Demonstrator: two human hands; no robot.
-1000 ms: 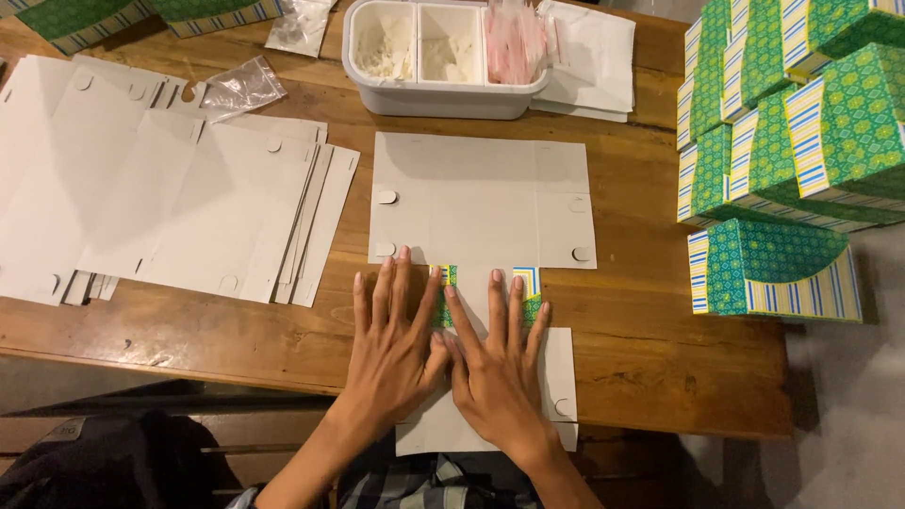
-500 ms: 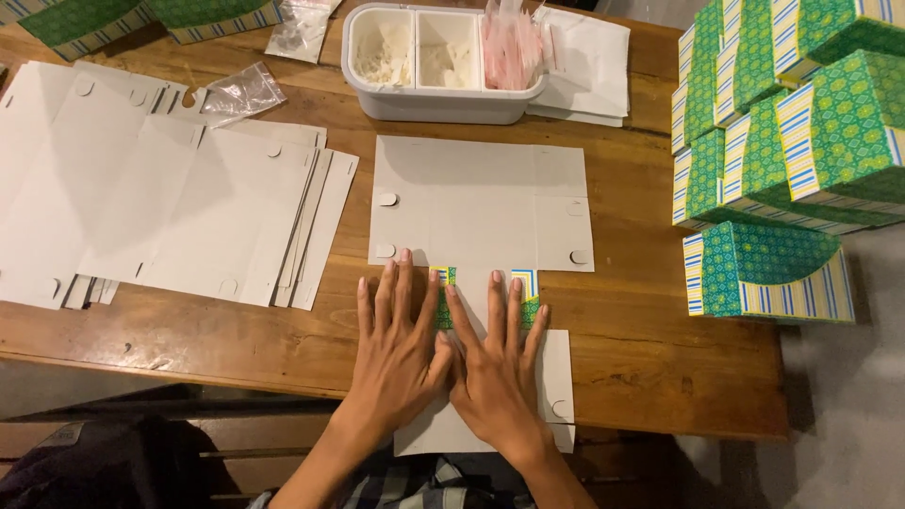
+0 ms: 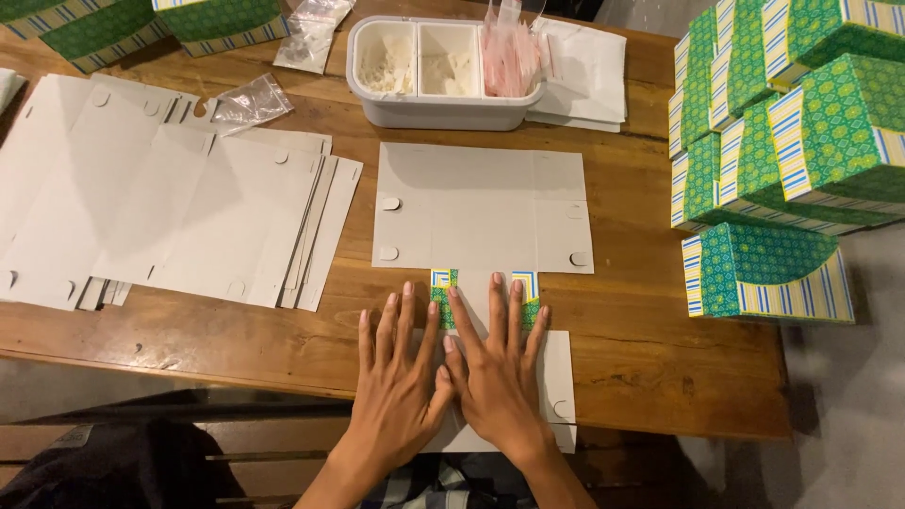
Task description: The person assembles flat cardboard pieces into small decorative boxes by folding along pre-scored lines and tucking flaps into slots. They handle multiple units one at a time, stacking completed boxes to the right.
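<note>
Little moved since before: both hands stay flat. Left hand and right hand, fingers spread, press the box blank on the counter. Blank extends beyond fingertips; light, stiff card, best gripped at edges.

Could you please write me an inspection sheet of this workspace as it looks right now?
Surface: wooden table, worn.
Job's things: flat box blank, grey side up, printed flaps folded at its near edge.
Clutter: stack of flat blanks; white divided tub; clear bags; finished green boxes stacked at the table's right end.
Hands: left hand and right hand lie flat, side by side, pressing the blank.
Cables: nothing seen.
Surroundings: bench slats below the table edge.
</note>
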